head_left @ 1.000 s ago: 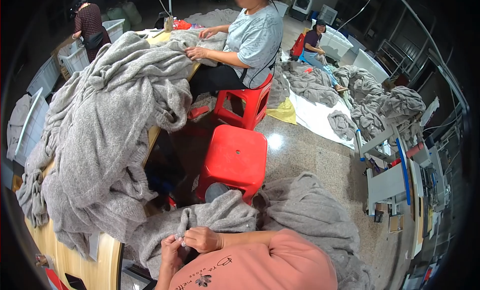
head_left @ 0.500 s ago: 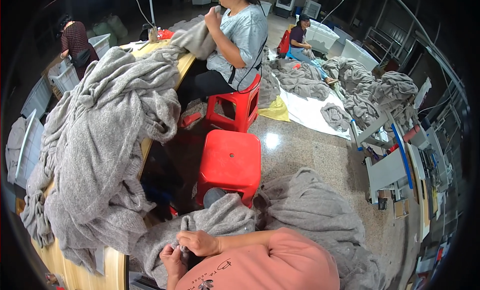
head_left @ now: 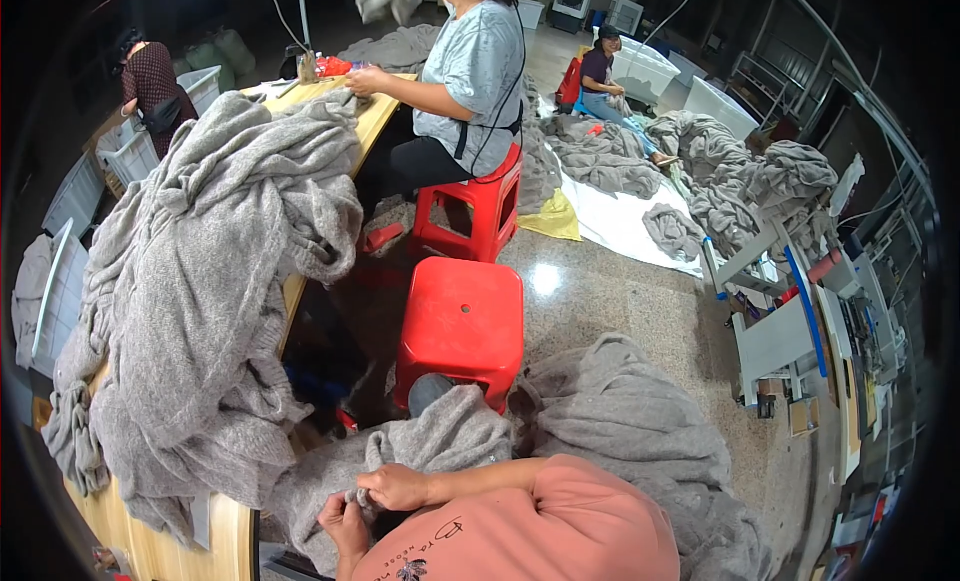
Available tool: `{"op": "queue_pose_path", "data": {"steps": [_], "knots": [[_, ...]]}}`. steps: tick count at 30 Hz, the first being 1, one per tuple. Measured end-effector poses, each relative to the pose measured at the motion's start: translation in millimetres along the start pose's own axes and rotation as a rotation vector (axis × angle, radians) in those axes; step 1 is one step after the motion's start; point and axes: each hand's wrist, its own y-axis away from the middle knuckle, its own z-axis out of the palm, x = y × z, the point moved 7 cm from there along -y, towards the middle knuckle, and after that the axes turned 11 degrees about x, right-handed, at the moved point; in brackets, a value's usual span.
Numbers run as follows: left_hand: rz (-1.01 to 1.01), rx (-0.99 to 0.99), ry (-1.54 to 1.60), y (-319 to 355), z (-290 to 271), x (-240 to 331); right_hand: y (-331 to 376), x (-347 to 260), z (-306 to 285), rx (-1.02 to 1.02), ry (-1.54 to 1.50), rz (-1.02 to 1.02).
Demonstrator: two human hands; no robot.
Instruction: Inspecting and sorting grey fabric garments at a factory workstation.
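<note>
A grey knitted garment (head_left: 440, 433) lies bunched over my lap at the lower middle. My left hand (head_left: 345, 524) is closed, its thumb and fingers pinching the edge of the knit. Just to its right, my right hand (head_left: 396, 487) also pinches a small raised fold of this garment, fingers pressed together. The two hands are close to each other, and anything small between the fingertips is hidden. A second heap of grey knitwear (head_left: 630, 411) rests on my right, beside my pink sleeve.
A large pile of grey knits (head_left: 200, 301) covers the wooden table (head_left: 225, 541) on my left. A red stool (head_left: 462, 316) stands ahead, with a seated co-worker (head_left: 480, 81) behind it. Further right, another person (head_left: 603, 76) sits among grey heaps on a white sheet (head_left: 600, 216).
My hands stay at the same fold; the right has shifted slightly. The co-worker ahead has let go of a grey piece, now in the air at the top, and lowered a hand to the table.
</note>
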Motion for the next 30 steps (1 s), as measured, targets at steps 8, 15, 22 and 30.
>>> {"op": "queue_pose_path", "data": {"steps": [8, 15, 22, 30], "knots": [[0.267, 0.112, -0.282, 6, -2, -2, -4, 16, 6, -0.007, -0.216, 0.118], [0.533, 0.083, -0.443, 16, 4, 14, -4, 21, 3, 0.072, -0.124, 0.116], [0.394, 0.043, -0.596, 9, 9, 15, -3, 3, -7, 0.246, 0.049, -0.073], [0.283, -0.045, -0.708, 6, 0, 13, 2, 43, -24, 0.153, 0.024, 0.130]]}}
